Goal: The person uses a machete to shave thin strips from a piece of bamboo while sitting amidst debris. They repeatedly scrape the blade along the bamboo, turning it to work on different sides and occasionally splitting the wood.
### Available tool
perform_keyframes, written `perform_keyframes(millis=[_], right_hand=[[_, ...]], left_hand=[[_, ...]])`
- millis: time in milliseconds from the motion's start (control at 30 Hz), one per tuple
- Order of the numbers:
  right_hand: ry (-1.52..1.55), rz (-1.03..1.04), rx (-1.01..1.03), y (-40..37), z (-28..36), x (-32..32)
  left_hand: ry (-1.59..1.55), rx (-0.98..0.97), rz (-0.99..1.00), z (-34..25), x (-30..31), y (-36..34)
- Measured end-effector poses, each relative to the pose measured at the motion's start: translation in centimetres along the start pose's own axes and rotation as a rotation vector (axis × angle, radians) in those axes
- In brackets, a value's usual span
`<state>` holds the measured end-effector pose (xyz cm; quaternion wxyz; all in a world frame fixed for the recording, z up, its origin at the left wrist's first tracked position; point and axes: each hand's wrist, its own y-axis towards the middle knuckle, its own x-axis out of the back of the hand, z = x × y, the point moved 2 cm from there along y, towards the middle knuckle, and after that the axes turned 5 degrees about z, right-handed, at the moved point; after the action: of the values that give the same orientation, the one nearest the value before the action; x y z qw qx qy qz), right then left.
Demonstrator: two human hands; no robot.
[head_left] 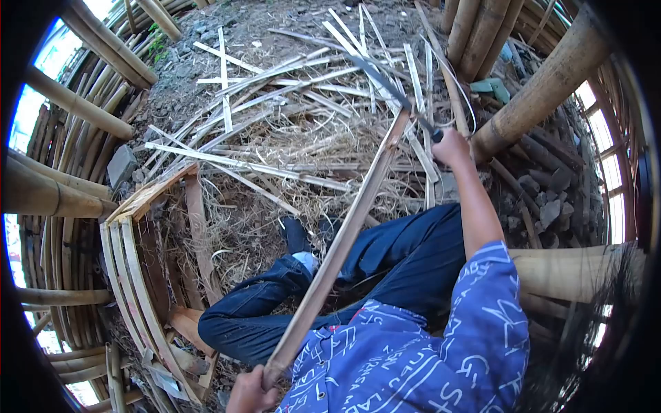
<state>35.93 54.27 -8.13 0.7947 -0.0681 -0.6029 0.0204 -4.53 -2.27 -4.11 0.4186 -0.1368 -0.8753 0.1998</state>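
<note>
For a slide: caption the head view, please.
Left hand grips a long bamboo strip; right hand holds a knife at its far end, amid bamboo offcuts.

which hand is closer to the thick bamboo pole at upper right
Right. The right hand, gripping a knife, is beside the lower end of the thick bamboo pole; the left hand is far off at the bottom, holding the near end of the bamboo strip.

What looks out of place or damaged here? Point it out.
Bamboo slivers and dry shavings lie scattered criss-cross over the ground, not stacked. Otherwise nothing stands out: the left hand grips the long strip, and the right hand holds a knife at its far end.
</note>
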Motion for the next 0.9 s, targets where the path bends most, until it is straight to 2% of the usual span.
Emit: perform_keyframes(millis=[33, 67, 167, 233, 300, 367, 433, 567, 633, 700, 767, 833, 900], right_hand=[[-0.023, 0.014, 0.055, -0.4, 0.5, 0.0], [-0.043, 0.002, 0.100, -0.4, 0.3, -0.9], [-0.073, -0.001, 0.202, -2.7, 0.4, -0.4], [0.008, -0.066, 0.229, -3.9, 0.7, 0.2], [0.109, -0.184, 0.334, -3.2, -2.2, -0.7], [0.047, -0.188, 0.426, -3.5, -3.4, 0.0], [-0.031, -0.146, 0.458, -5.4, -1.3, 1.0], [-0.035, -0.130, 0.591, -8.1, 1.4, 1.4], [0.019, -0.135, 0.576, -8.3, 1.0, 1.5], [0.079, -0.137, 0.580, -7.5, 1.1, 1.6], [0.057, -0.117, 0.347, -4.7, -0.8, 2.7], [0.078, -0.205, -0.003, 1.1, -5.5, 1.9], [0.095, -0.195, -0.161, 5.5, -9.9, 1.3]], left_hand=[[0.005, 0.140, 0.041, 0.9, 0.0, 0.7], [-0.097, 0.150, 0.014, 2.1, 0.0, 0.7], [-0.129, 0.083, -0.001, 2.6, 0.6, -0.3], [-0.138, 0.144, 0.031, 1.6, 0.1, -1.2], [-0.083, 0.135, -0.007, 1.6, 0.0, -1.6], [-0.101, 0.139, 0.030, 0.8, 1.0, -0.4], [-0.220, 0.222, 0.150, -2.4, 3.5, 2.4], [-0.225, 0.163, 0.084, -0.8, 3.0, 3.9], [-0.090, 0.035, -0.038, -0.6, 3.1, 3.7], [-0.094, 0.023, -0.072, -0.1, 2.2, 2.8], [-0.101, 0.008, -0.098, 0.0, 2.0, 2.0], [-0.118, 0.079, 0.045, -0.1, 1.9, 0.9], [-0.102, 0.013, 0.050, -0.4, 1.8, -0.2]])
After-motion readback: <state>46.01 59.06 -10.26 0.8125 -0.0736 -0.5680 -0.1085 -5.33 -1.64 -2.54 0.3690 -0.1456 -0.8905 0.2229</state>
